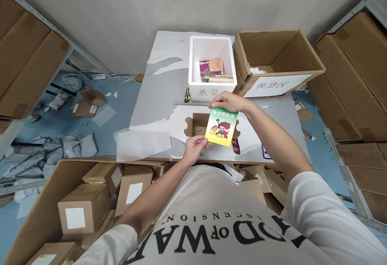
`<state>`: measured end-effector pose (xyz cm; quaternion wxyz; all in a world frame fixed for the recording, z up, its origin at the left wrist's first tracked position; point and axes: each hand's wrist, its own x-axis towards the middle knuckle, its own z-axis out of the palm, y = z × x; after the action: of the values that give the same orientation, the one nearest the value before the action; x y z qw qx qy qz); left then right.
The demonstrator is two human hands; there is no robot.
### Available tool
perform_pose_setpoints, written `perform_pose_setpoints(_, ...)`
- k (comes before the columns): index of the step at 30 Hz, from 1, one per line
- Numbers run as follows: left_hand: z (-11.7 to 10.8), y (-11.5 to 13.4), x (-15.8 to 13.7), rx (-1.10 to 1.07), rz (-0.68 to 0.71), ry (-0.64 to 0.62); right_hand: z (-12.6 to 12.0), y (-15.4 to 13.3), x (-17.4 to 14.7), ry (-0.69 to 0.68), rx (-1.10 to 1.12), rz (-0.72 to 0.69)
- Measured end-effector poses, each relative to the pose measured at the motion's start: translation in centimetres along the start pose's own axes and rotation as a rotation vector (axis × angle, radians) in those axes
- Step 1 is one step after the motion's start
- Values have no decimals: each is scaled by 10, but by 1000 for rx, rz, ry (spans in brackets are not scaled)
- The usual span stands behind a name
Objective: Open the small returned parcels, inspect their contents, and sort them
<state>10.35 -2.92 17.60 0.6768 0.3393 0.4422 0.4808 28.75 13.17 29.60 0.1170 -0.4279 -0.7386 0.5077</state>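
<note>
In the frame's centre, the left hand point(194, 149) pinches the lower left edge of a green-and-yellow booklet point(222, 128); the right hand point(229, 101) holds its top. Beneath is a grey table point(152, 96) with white paper point(145, 144); blue floor point(125, 96) lies at left, grey wall point(193, 3) at top.

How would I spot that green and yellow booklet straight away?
On the grey table, find the small open brown cardboard box. Partly hiding it is a green and yellow rectangular booklet between the left hand and right hand, its cartoon cover unlike that plain cardboard.
</note>
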Motion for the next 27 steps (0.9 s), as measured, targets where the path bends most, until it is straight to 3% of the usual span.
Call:
perform_pose_setpoints(12, -5, -5, 3, -4, 19, 167, -18, 43, -36, 75, 273, 40)
perform_pose_setpoints(22, 4, -4, 16, -97, -7, 152, -13, 48, -26, 173, 250, 118)
perform_pose_setpoints(27, 10, 6, 29, -135, -48, 152, -22, 47, -11, 294, 355, 81)
